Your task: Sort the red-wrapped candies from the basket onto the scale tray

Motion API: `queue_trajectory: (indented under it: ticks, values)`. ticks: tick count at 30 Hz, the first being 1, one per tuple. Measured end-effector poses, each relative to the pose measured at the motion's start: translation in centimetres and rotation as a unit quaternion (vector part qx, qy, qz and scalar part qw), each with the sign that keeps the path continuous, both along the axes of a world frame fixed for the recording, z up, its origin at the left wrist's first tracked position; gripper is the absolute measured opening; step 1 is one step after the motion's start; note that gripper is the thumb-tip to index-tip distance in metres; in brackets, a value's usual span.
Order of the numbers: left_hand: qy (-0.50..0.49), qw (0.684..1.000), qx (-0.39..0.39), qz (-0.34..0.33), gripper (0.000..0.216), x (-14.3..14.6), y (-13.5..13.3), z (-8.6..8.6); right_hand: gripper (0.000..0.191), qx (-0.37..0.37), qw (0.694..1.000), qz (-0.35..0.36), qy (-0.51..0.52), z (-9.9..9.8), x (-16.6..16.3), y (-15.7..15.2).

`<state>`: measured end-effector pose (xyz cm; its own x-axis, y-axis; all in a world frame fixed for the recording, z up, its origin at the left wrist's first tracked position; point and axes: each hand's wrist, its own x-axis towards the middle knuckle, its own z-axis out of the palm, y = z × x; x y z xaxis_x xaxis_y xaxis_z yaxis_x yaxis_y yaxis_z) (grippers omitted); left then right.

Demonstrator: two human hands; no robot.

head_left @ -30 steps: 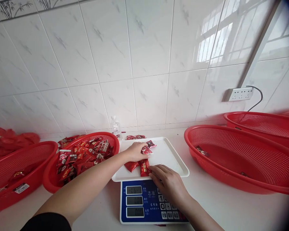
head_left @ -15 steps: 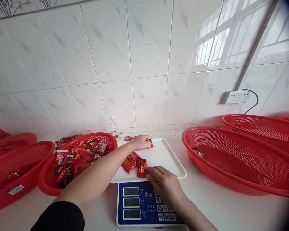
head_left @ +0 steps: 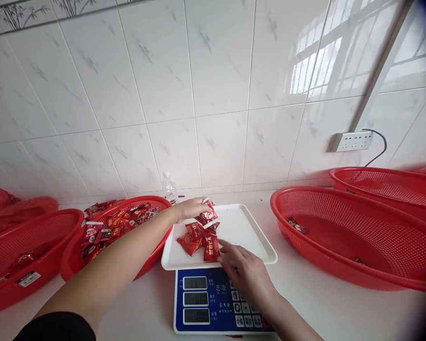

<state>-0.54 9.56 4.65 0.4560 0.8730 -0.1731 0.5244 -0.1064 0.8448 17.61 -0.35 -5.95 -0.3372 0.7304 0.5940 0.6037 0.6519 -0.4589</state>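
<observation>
A blue electronic scale (head_left: 216,303) carries a white tray (head_left: 244,227). Several red snack packets (head_left: 198,239) lie in a small pile on the tray's left half. My left hand (head_left: 191,208) is at the tray's far left corner, fingers closed on a red packet (head_left: 206,216) that it holds over the pile. My right hand (head_left: 246,272) rests on the tray's near edge and the scale keypad, fingers spread, its fingertips touching the nearest packet (head_left: 211,248).
A red basket (head_left: 119,227) full of red packets stands left of the scale, another red basket (head_left: 28,255) further left. Two large red baskets (head_left: 355,232) sit on the right, nearly bare. A water bottle (head_left: 170,188) stands by the tiled wall, with a power strip (head_left: 351,140) mounted on it.
My left hand drew back from the tray's far edge toward the pile, bringing a packet with it. The pile has grown. My right hand stayed near the tray's front edge.
</observation>
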Motion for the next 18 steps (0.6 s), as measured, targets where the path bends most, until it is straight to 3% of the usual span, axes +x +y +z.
queue_trajectory:
  ticks: [4,6,8,11,13,16,18]
  values:
    - [-0.034,0.996,0.039,-0.076,0.012,1.2,-4.9,-0.4,0.045,-0.064,0.986,-0.025,0.153,-0.1,0.2,-0.2]
    - [-0.022,0.986,0.12,-0.115,0.012,2.1,-7.4,-0.9,0.041,-0.086,0.984,0.0,0.157,0.1,0.4,-0.4]
    - [-0.036,0.982,0.151,-0.106,0.014,2.4,-8.9,-1.5,0.03,-0.094,0.986,0.017,0.137,0.3,0.4,-0.5]
    - [-0.098,0.985,0.142,-0.014,0.022,0.8,-8.2,-2.2,0.023,-0.082,0.99,-0.002,0.118,0.3,0.3,-0.4]
    - [-0.11,0.974,0.178,0.09,0.021,-1.8,-6.3,-2.4,0.023,-0.069,0.992,-0.01,0.101,0.2,0.2,-0.4]
    - [-0.028,0.942,0.204,0.264,0.011,-6.8,-3.1,-2.9,0.024,-0.056,0.995,-0.01,0.08,0.1,0.2,-0.3]
    - [0.02,0.946,0.165,0.279,0.006,-9.7,-1.8,-3.6,0.024,-0.052,0.996,-0.011,0.075,0.1,0.2,-0.3]
